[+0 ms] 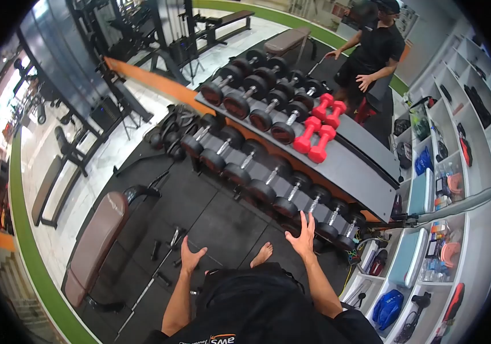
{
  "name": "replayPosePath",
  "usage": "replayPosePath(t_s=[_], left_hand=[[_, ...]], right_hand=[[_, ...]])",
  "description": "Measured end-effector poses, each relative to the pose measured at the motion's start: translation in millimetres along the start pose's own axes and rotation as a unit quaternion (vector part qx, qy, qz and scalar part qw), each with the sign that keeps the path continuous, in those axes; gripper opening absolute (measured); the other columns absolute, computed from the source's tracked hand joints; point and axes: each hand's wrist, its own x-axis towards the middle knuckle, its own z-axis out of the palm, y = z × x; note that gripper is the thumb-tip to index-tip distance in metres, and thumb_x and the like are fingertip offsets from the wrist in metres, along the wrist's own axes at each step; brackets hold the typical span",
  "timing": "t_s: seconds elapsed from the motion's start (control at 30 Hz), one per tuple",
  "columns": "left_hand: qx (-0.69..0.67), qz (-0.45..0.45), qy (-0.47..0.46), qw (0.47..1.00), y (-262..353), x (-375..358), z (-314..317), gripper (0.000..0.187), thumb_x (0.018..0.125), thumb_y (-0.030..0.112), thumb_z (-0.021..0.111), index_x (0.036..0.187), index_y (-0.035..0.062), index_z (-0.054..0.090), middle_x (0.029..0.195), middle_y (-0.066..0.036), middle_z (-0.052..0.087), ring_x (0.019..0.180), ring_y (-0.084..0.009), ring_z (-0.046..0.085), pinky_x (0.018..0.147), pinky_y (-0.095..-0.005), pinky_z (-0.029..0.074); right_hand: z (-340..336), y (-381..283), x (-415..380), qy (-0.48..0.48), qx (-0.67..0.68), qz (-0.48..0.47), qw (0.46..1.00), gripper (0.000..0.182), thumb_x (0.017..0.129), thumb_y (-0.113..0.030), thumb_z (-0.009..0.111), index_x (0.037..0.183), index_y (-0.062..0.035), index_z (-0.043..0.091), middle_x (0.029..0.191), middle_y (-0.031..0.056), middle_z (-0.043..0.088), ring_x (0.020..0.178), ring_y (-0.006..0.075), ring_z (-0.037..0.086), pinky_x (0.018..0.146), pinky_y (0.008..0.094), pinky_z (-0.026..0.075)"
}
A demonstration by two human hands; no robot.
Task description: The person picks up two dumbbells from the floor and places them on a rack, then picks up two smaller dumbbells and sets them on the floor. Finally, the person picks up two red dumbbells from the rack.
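Observation:
My left hand (191, 255) is held out over the dark rubber floor with thumb and fingers apart and nothing in it. Below and beside it on the floor lie small dark dumbbells (155, 250) and a thin metal bar (142, 302). My right hand (303, 236) is raised, fingers spread and empty, in front of the lower row of black dumbbells (294, 195) on the rack. Several red dumbbells (321, 143) rest on the rack's upper shelf (360, 175), beside more black ones. My bare foot (262, 254) shows between the hands.
A brown padded bench (96, 246) stands at the left. White shelves (463, 223) with bags, bottles and boxes line the right side. Behind the rack, a person in black (374, 51) stands near another bench (287, 41). Cable machines (79, 63) are at the upper left.

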Motion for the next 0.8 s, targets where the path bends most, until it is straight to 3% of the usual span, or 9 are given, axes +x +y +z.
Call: replayPosePath(t_s=[0.13, 0.37, 0.5, 0.53, 0.67, 0.8], left_hand=[[0.044, 0.085, -0.052, 0.994, 43.2, 22.2, 69.9, 0.101, 0.067, 0.03, 0.087, 0.147, -0.0016, 0.033, 0.146, -0.023, 0.041, 0.137, -0.0357, 0.04, 0.113, -0.0415, 0.034], [0.057, 0.135, -0.154, 0.977, 136.8, 22.5, 159.5, 0.103, 0.066, 0.037, 0.086, 0.148, 0.0045, 0.033, 0.148, -0.022, 0.04, 0.138, -0.0354, 0.039, 0.113, -0.0426, 0.034], [0.096, 0.143, -0.211, 0.962, 164.5, 28.1, 188.1, 0.108, 0.066, 0.043, 0.085, 0.15, 0.0062, 0.029, 0.149, -0.021, 0.039, 0.138, -0.0349, 0.038, 0.11, -0.0558, 0.03], [0.093, 0.16, -0.22, 0.958, 159.6, 34.8, 196.7, 0.109, 0.066, 0.047, 0.085, 0.151, 0.0084, 0.028, 0.149, -0.02, 0.039, 0.14, -0.0369, 0.035, 0.112, -0.0602, 0.02], [0.08, 0.177, -0.26, 0.946, 174.7, 61.4, 204.8, 0.111, 0.066, 0.048, 0.085, 0.15, 0.0051, 0.027, 0.149, -0.023, 0.038, 0.141, -0.0435, 0.026, 0.115, -0.0588, 0.005], [0.073, 0.18, -0.304, 0.933, 201.7, 95.4, 203.8, 0.111, 0.067, 0.043, 0.086, 0.151, 0.0026, 0.025, 0.149, -0.025, 0.036, 0.141, -0.0407, 0.029, 0.117, -0.0527, 0.016]], right_hand=[[-23.9, 23.8, 21.0, 0.013, 0.042, -0.006, 0.999, 0.097, 0.066, -0.021, 0.083, 0.15, -0.015, 0.035, 0.154, 0.0267, 0.025, 0.14, 0.047, 0.027, 0.114, 0.0526, 0.028], [-54.4, 44.8, 42.7, 0.021, 0.076, 0.008, 0.997, 0.097, 0.066, -0.021, 0.084, 0.15, -0.0139, 0.035, 0.153, 0.0268, 0.025, 0.14, 0.0457, 0.028, 0.114, 0.0507, 0.03], [-62.5, 62.7, 44.0, 0.049, 0.08, 0.064, 0.994, 0.099, 0.067, -0.023, 0.085, 0.151, -0.013, 0.032, 0.153, 0.0264, 0.024, 0.141, 0.045, 0.028, 0.114, 0.0501, 0.03], [-61.2, 71.3, 43.2, 0.062, 0.073, 0.077, 0.992, 0.1, 0.068, -0.024, 0.085, 0.151, -0.0133, 0.03, 0.154, 0.0263, 0.024, 0.141, 0.0441, 0.028, 0.114, 0.0491, 0.03], [-62.9, 78.6, 39.0, 0.095, 0.092, 0.154, 0.979, 0.099, 0.069, -0.026, 0.084, 0.151, -0.0131, 0.03, 0.154, 0.0258, 0.024, 0.141, 0.0431, 0.029, 0.114, 0.0477, 0.031], [-57.9, 73.7, 42.8, 0.11, 0.036, 0.179, 0.977, 0.099, 0.07, -0.025, 0.083, 0.152, -0.013, 0.029, 0.154, 0.0248, 0.024, 0.14, 0.0431, 0.03, 0.114, 0.0482, 0.032]])
